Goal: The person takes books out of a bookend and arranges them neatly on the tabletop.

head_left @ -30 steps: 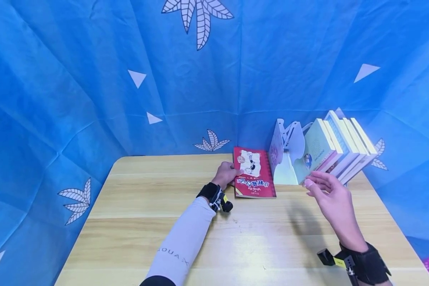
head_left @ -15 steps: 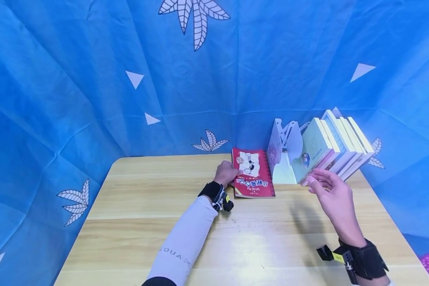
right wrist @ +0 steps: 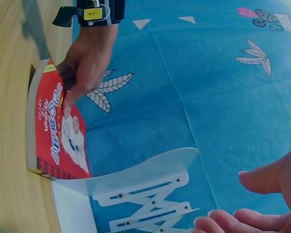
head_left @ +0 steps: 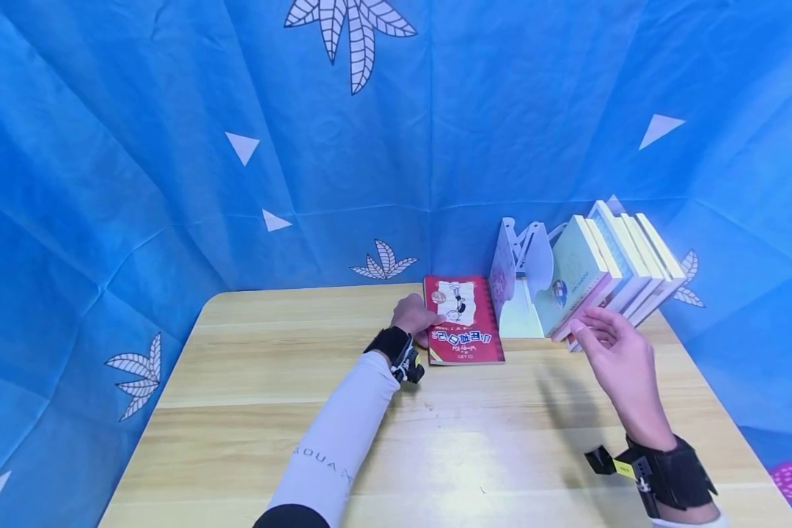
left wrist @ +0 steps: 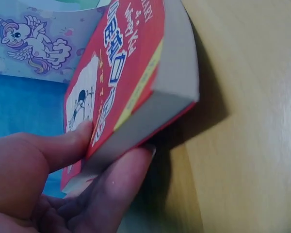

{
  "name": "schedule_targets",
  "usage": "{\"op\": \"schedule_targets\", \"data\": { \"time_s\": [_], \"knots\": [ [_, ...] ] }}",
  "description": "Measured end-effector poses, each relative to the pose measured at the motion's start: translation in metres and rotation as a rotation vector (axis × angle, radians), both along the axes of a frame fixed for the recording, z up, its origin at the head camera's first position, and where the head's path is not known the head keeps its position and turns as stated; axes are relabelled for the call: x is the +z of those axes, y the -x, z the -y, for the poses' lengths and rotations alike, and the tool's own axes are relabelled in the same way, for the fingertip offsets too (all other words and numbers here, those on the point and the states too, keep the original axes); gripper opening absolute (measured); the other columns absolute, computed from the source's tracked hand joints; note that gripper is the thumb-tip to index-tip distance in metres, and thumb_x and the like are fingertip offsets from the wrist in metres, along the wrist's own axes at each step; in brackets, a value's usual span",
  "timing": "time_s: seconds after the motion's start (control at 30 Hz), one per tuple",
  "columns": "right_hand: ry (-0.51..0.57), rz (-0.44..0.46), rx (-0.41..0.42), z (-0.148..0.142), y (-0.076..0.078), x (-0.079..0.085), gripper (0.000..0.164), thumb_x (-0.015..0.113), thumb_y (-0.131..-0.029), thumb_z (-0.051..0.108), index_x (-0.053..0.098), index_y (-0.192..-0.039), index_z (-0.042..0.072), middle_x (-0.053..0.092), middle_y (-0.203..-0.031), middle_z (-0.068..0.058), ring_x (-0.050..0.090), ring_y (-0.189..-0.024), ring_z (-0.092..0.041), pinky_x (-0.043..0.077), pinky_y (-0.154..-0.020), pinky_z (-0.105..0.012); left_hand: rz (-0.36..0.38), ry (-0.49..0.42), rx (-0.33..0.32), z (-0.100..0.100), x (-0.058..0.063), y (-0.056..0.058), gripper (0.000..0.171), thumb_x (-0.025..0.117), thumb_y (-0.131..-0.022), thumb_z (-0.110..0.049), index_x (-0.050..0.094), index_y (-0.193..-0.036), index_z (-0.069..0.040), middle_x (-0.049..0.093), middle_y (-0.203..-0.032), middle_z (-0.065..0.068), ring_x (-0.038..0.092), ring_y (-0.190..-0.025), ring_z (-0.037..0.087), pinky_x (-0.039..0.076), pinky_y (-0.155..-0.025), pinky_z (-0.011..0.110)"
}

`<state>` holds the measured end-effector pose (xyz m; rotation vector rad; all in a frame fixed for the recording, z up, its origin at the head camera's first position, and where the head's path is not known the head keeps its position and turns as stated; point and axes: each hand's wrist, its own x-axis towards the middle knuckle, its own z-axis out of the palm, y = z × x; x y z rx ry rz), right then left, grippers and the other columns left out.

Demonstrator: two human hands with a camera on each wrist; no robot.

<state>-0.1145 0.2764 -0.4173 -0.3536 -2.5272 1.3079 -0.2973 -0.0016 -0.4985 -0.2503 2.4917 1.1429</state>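
Observation:
A red paperback book [head_left: 465, 319] lies at the table's back, upside down as seen in the head view. My left hand [head_left: 414, 317] pinches its left edge, thumb [left wrist: 72, 143] on the cover and fingers beneath. In the left wrist view that edge looks raised off the wood. Right of it stands a white expandable bookend rack [head_left: 521, 286] with a unicorn picture [left wrist: 36, 43] on one panel. Several books [head_left: 617, 264] lean rightward in the rack. My right hand [head_left: 617, 359] hovers in front of them, thumb and fingers apart and holding nothing in the right wrist view.
A light wooden table [head_left: 270, 396] reaches under both hands. Blue cloth [head_left: 343, 147] with leaf and triangle prints hangs behind and at both sides. Each wrist carries a black strap with a small camera; the left one [head_left: 402, 356] sits beside the red book.
The head view has panned slightly right. My right hand has shifted a little rightward relative to the leaning books. My left hand keeps its pinch on the red book.

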Motion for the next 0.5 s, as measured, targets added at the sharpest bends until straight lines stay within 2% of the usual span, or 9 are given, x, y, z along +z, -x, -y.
{"op": "schedule_targets", "data": {
  "time_s": [0.23,0.5],
  "knots": [
    [0.009,-0.018,-0.034,-0.003,0.002,0.007,0.057,0.064,-0.102,0.043,0.056,-0.146,0.007,0.068,-0.138,-0.019,0.051,-0.099,0.021,0.046,-0.081,0.000,0.045,-0.015,0.022,0.004,0.002,-0.001,0.033,0.083,-0.089,-0.024,0.060,-0.088,0.000,0.072,-0.068,0.016,0.060,-0.038,0.018,0.055,-0.040,0.031],
    [0.015,-0.027,-0.079,-0.004,0.001,0.012,0.058,0.066,-0.101,0.043,0.056,-0.147,0.009,0.068,-0.138,-0.018,0.052,-0.098,0.020,0.045,-0.082,0.000,0.037,0.009,-0.016,0.008,0.001,-0.006,0.033,0.083,-0.089,-0.026,0.063,-0.083,0.000,0.063,-0.052,0.010,0.057,-0.035,0.016,0.050,-0.035,0.028]
  ]
}}
